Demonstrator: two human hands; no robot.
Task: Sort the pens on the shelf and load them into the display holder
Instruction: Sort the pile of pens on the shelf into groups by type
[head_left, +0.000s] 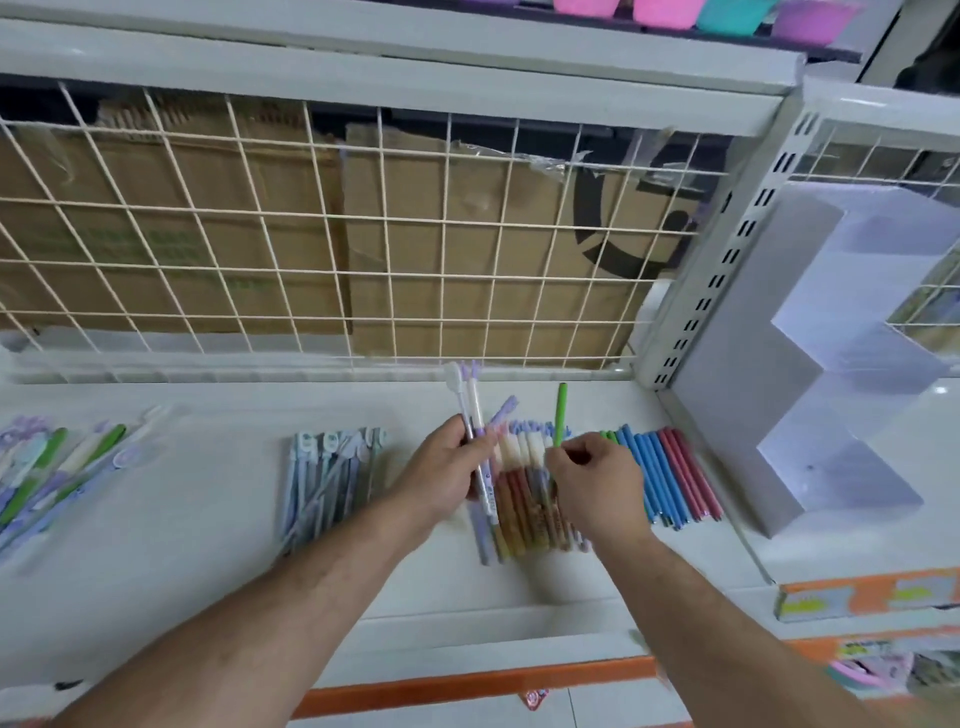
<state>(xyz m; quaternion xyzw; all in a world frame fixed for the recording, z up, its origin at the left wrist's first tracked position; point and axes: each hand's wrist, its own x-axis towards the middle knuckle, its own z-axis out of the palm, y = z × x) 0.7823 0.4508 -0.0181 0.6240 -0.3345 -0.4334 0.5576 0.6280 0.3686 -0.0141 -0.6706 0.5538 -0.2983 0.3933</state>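
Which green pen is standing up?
The green pen pinched in the right hand. It points up; the other green pens lie flat on the shelf.

You can read nothing here: green print on the cardboard box (130, 249) behind the wire grid (384, 223) is blurred, lettering on the white pen (475, 410) before it too small.

Bright, even, diffuse light floods the white shelf (182, 519); shadows on it are faint and soft, with no hard glare. Wide-angle distortion bows the grid (311, 234) behind the shelf. The green pen (561, 413) above the shelf's middle is fairly sharp; pens (47, 467) at its left end and labels (867, 592) at its right are smeared.
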